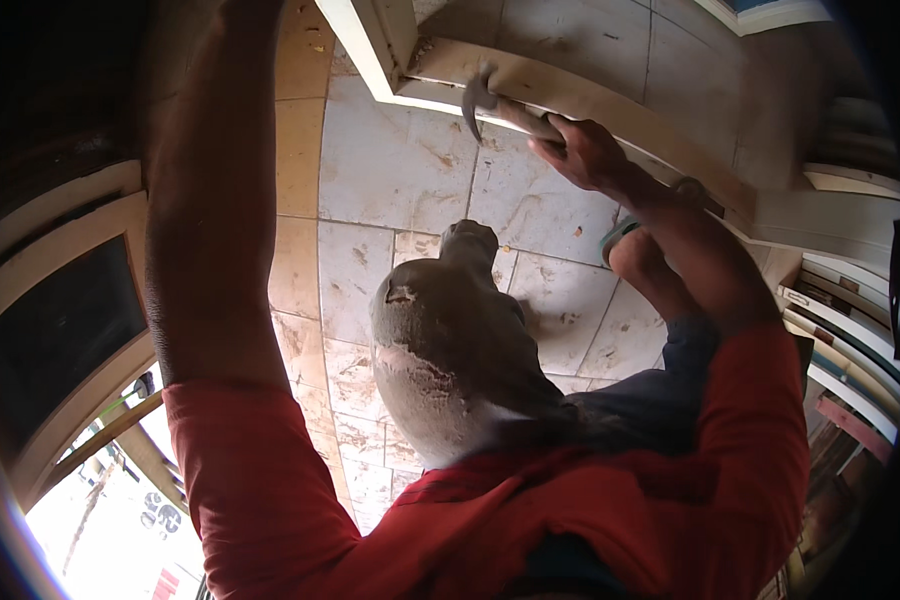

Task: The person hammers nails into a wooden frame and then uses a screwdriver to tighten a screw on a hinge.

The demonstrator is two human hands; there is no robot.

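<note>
My right hand (582,152) is closed round the handle of a claw hammer (478,98), whose slightly blurred head is over the edge of a pale wooden frame (630,112) at the top. My left forearm (210,180) reaches up past the upper edge, so that hand is out of sight. Below the hammer is my bent leg (440,340) in dusty, worn grey cloth. A sandaled foot (630,248) shows under my right arm.
Dirt-marked floor tiles (390,160) surround me. A dark panel in a wooden frame (60,345) stands at the left, above a bright area. Several boards and frames (840,300) are stacked along the right side.
</note>
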